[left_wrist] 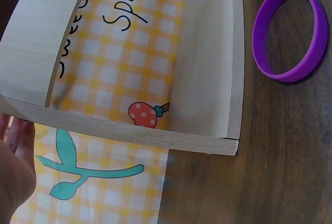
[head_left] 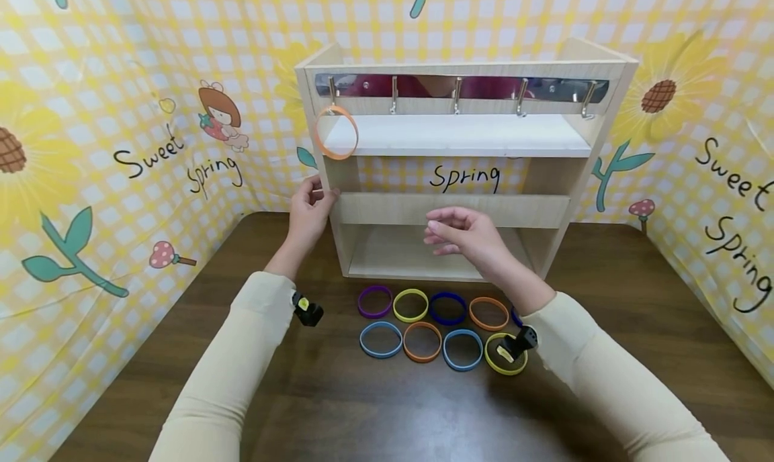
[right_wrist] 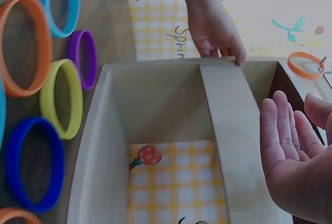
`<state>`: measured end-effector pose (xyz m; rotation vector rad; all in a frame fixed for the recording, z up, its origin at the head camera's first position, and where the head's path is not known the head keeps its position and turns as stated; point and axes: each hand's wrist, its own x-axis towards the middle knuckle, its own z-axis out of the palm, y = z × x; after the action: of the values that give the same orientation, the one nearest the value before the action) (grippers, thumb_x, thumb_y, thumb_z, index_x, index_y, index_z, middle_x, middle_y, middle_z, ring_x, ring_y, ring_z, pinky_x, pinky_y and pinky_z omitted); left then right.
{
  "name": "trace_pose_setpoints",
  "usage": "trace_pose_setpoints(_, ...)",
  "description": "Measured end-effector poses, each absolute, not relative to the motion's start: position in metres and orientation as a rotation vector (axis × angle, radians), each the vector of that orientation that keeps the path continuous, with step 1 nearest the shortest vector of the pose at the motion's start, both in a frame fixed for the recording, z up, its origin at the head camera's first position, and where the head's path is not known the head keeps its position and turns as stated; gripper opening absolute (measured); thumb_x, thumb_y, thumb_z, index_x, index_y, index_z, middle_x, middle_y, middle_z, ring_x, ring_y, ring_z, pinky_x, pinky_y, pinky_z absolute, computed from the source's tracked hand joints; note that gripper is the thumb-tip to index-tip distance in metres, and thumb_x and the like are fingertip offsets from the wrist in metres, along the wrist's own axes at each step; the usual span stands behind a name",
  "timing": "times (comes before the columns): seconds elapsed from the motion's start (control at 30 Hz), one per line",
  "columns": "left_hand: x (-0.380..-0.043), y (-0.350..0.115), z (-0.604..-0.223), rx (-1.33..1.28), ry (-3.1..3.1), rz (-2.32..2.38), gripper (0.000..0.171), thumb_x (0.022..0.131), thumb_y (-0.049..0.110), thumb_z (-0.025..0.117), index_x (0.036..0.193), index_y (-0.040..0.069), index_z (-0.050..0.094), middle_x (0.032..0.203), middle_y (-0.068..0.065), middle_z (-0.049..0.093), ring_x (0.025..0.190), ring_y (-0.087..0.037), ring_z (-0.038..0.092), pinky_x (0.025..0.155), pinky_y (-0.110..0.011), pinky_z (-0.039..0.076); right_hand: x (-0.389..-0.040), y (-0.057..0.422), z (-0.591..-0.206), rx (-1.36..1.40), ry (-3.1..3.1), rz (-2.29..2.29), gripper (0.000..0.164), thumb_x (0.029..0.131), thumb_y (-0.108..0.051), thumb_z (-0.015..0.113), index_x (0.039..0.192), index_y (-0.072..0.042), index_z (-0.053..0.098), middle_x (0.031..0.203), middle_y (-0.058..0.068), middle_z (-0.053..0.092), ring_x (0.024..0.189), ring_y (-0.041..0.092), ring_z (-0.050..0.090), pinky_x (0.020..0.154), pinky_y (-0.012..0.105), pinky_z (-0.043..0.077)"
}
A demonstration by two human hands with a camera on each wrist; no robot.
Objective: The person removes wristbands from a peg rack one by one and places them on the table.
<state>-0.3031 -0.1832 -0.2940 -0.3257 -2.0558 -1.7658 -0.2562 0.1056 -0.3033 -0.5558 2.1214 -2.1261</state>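
Note:
A wooden shelf [head_left: 375,210] stands at the back of the table with a row of metal hooks along its top. From the leftmost hook hangs an orange wristband [head_left: 355,143]. My left hand [head_left: 310,210] grips the shelf's left side panel, thumb at the front edge and fingers round the outer face. In front of the middle board, my right hand [head_left: 468,237] is held up with nothing in it, its fingers loosely extended and palm visible in the right wrist view. The other hooks [head_left: 457,96] carry no bands.
Two rows of wristbands lie on the table before the shelf, among them a purple one [head_left: 375,316], a dark blue one [head_left: 448,323] and a light blue one [head_left: 381,356]. My right forearm partly covers another dark blue band [head_left: 516,317]. Yellow checked cloth [head_left: 230,52] surrounds the table.

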Motion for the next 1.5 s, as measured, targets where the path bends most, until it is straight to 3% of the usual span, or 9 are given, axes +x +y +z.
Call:
trace_pose_setpoints(0.3, -0.308, -0.185, -0.294, -0.345, -2.047, -1.780, 0.043, 0.091, 0.004, 0.058, 0.131, -0.011, 0.052, 0.110, -0.014, 0.057, 0.090, -0.011, 0.057, 0.075, -0.022, 0.048, -0.266, 0.066, -0.280, -0.622, 2.020, -2.226, 0.037, 0.094, -0.011, 0.064, 0.123, 0.010, 0.055, 0.114, 0.032, 0.059, 0.090, 0.026, 0.068, 0.078, 0.040, 0.055)
trace_pose_setpoints(0.63, -0.309, -0.183, -0.292, -0.333, -2.066, -1.756, 0.043, 0.092, 0.006, 0.059, 0.132, -0.007, 0.053, 0.109, -0.010, 0.058, 0.098, -0.025, 0.057, 0.076, -0.024, 0.049, -0.277, 0.018, -0.252, -0.521, 1.822, -2.414, 0.035, 0.094, -0.010, 0.064, 0.125, 0.005, 0.058, 0.115, 0.023, 0.064, 0.094, 0.024, 0.068, 0.079, 0.037, 0.055)
trace_pose_setpoints(0.93, -0.308, -0.182, -0.295, -0.353, -2.049, -1.757, 0.043, 0.091, 0.005, 0.059, 0.131, -0.009, 0.053, 0.107, -0.007, 0.057, 0.089, -0.011, 0.057, 0.073, -0.022, 0.048, -0.283, -0.009, -0.243, -0.410, 1.706, -2.458, 0.034, 0.094, -0.010, 0.064, 0.125, 0.003, 0.059, 0.117, 0.021, 0.064, 0.097, 0.024, 0.068, 0.080, 0.036, 0.055)
trace_pose_setpoints(1.13, -0.310, -0.185, -0.298, -0.361, -2.041, -1.782, 0.043, 0.092, 0.006, 0.060, 0.131, -0.009, 0.052, 0.105, -0.002, 0.057, 0.090, -0.011, 0.056, 0.073, -0.021, 0.047, -0.285, -0.020, -0.240, -0.379, 1.646, -2.456, 0.031, 0.094, -0.012, 0.064, 0.122, 0.001, 0.061, 0.117, 0.021, 0.064, 0.095, 0.022, 0.068, 0.080, 0.035, 0.055)
trace_pose_setpoints(1.5, -0.310, -0.187, -0.299, -0.379, -2.014, -1.784, 0.041, 0.093, 0.004, 0.058, 0.131, -0.010, 0.052, 0.106, -0.007, 0.057, 0.088, -0.011, 0.055, 0.074, -0.021, 0.046, -0.286, -0.031, -0.230, -0.327, 1.511, -2.500, 0.030, 0.093, -0.011, 0.064, 0.121, 0.001, 0.061, 0.113, 0.019, 0.067, 0.096, 0.023, 0.069, 0.078, 0.034, 0.055)
